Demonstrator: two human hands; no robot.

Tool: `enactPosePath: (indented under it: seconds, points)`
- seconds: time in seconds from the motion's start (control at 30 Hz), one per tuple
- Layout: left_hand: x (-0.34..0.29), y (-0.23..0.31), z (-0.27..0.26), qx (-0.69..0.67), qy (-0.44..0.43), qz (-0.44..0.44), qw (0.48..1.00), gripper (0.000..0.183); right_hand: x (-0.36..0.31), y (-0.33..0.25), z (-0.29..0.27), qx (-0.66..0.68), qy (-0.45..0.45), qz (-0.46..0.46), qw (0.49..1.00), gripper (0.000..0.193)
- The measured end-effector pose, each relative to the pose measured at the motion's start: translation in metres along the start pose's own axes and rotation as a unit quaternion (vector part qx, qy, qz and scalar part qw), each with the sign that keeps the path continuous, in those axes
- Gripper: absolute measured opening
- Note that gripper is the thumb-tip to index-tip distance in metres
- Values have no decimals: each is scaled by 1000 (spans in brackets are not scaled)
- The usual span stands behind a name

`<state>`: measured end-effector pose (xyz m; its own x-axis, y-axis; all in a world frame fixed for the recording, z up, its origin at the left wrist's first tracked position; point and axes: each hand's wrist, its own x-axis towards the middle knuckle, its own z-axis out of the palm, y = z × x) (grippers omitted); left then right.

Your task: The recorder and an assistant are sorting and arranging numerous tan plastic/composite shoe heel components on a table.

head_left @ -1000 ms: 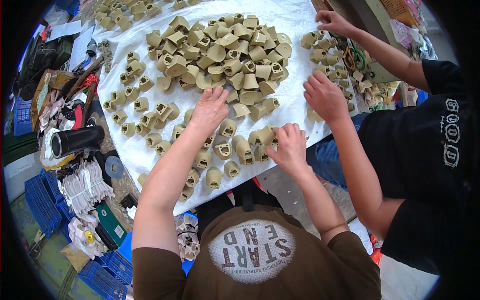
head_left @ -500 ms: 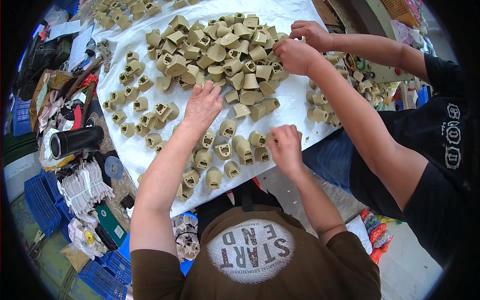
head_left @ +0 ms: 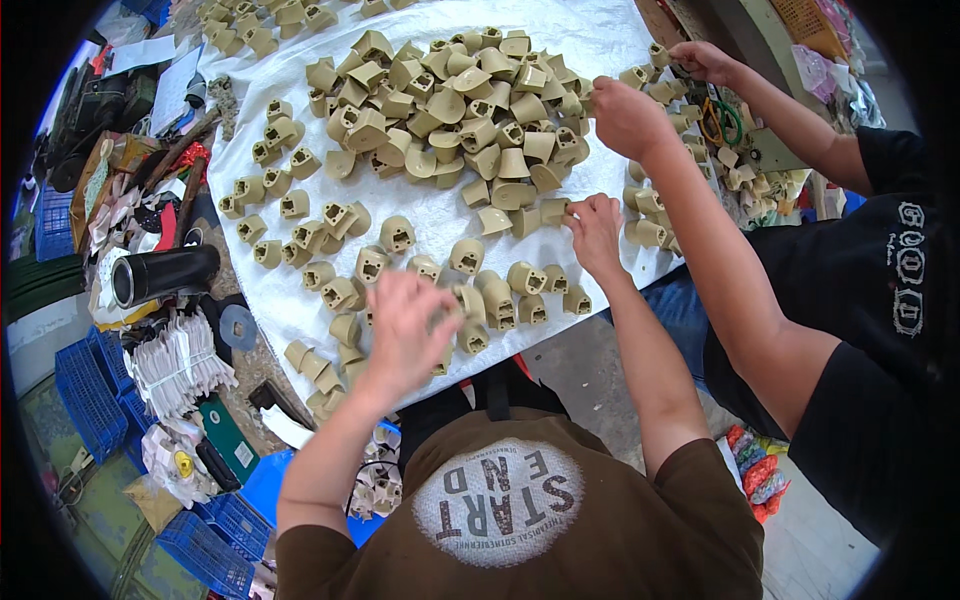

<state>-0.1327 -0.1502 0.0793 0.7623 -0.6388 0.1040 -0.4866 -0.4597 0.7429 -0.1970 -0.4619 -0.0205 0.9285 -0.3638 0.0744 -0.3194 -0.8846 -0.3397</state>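
A heap of olive-tan plastic parts, hollow and cap-shaped with slotted ends, lies on a white sheet. My right hand is at the heap's near right edge, its thumb and fingers closed on one plastic part. My left hand hovers over the loose parts near the sheet's front edge. It is smeared by motion, and a blurred part shows beside its fingertips; whether it holds that part is unclear. More loose parts stand in front of me, many with slotted ends showing.
On the right a co-worker's hand reaches to the heap; their other hand holds a part. At left are a black cylinder, bundled white sheets and blue baskets. Scissors with coloured handles lie farther right.
My left hand has come back from the heap toward the front edge. My right hand has moved away from the front parts to the heap's edge. The co-worker's far hand has shifted right.
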Motion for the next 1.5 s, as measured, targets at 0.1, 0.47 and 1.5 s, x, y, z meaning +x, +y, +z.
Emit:
enactPosePath:
  seconds: [0.1, 0.47, 1.5]
  points:
    - [-48, 6, 29, 10, -1, 5, 1000, 21, -4, 3, -2, 26, 51, 26, 998, 14]
    - [-78, 0, 68, 152, -34, 83, 984, 18, -81, -66, -85, 92, -10, -35, 995, 18]
    - [84, -9, 73, 252, -73, -32, 964, 34, -11, -43, -16, 134, -153, 180, 962, 54]
